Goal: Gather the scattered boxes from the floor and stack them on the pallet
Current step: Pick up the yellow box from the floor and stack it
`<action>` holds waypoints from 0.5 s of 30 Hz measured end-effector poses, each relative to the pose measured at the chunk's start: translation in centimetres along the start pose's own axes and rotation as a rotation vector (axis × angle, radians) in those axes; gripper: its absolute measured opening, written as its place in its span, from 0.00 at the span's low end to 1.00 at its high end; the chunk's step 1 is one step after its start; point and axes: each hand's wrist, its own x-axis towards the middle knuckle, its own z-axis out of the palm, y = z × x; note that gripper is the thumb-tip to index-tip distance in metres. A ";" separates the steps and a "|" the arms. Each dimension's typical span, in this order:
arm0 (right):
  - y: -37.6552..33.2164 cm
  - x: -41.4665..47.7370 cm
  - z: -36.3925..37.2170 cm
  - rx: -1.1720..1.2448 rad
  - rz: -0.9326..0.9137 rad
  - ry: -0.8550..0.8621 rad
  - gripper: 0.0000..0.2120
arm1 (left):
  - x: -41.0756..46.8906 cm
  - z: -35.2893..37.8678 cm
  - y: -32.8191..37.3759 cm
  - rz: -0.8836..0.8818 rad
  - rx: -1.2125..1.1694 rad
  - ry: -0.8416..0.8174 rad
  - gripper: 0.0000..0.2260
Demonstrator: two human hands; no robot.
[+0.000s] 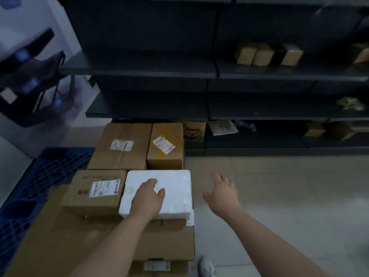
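**Foam box seated on the stack**

Head view: my left hand point(148, 198) lies flat, fingers relaxed, on the white foam box point(175, 186), likely pressing it square against the labelled carton point(95, 190) beside it. Both sit on a wide flat carton point(79, 246) over the blue pallet point(40, 176). My right hand point(222, 193) hovers spread, holding nothing, above the floor point(289, 196), probably for balance.

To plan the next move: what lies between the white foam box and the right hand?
Head view: only bare floor between white foam box and right hand.
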 end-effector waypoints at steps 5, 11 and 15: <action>3.4 -7.4 -6.9 -0.006 0.008 0.139 0.30 | -6.6 -1.3 7.5 0.202 0.039 -0.051 0.21; 10.7 -15.7 -13.3 0.050 0.126 0.293 0.32 | -13.6 1.8 17.8 0.444 0.092 -0.133 0.22; 17.9 -20.8 -16.4 0.094 0.248 0.353 0.30 | -18.9 6.8 24.6 0.618 0.137 -0.225 0.21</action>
